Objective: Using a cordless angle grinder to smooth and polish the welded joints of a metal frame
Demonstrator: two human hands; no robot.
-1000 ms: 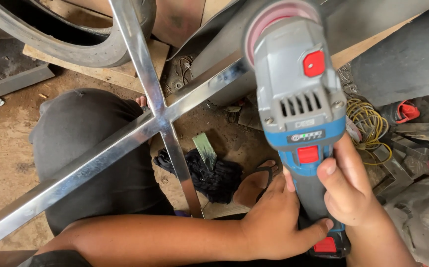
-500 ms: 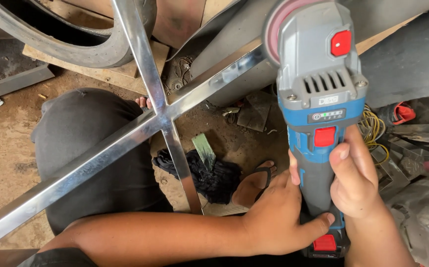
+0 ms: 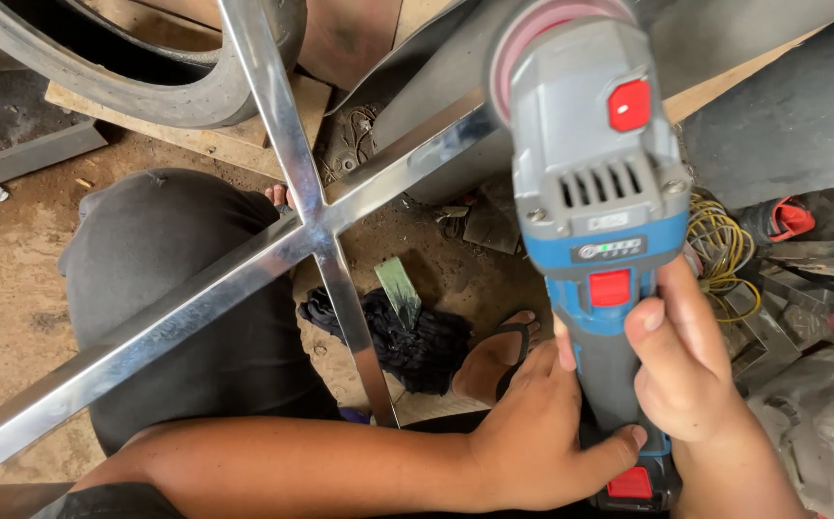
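dirt floor, both hands (left, right) gripping angle grinder

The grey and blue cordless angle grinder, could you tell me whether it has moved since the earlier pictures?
Yes. The grey and blue cordless angle grinder swung right, then back left, against the crossed shiny steel bars, ending slightly right of its start.

Grey-blue angle grinder, red buttons, held upright, disc up.

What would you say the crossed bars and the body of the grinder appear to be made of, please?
The crossed bars look like polished metal, perhaps stainless steel: bright and mirror-like. The grinder, gripped by both hands, looks like moulded grey and blue plastic, matt, with cooling slots and red buttons.
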